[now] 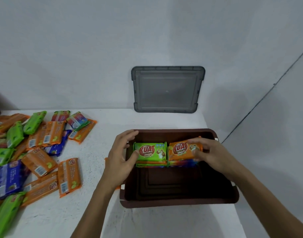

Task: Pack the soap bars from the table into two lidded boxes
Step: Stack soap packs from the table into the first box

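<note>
A dark brown box stands open on the white table, right of centre. Inside, at its far end, two stacks of wrapped soap bars lie side by side. A green bar tops the left stack, and my left hand touches its left edge with thumb and fingers spread over the box rim. An orange bar tops the right stack, with my right hand gripping its right end. The near half of the box floor is bare.
A grey lid leans upright against the white wall behind the box. A loose pile of orange, green, blue and multicoloured soap bars covers the table's left side. The table's right edge runs close beside the box.
</note>
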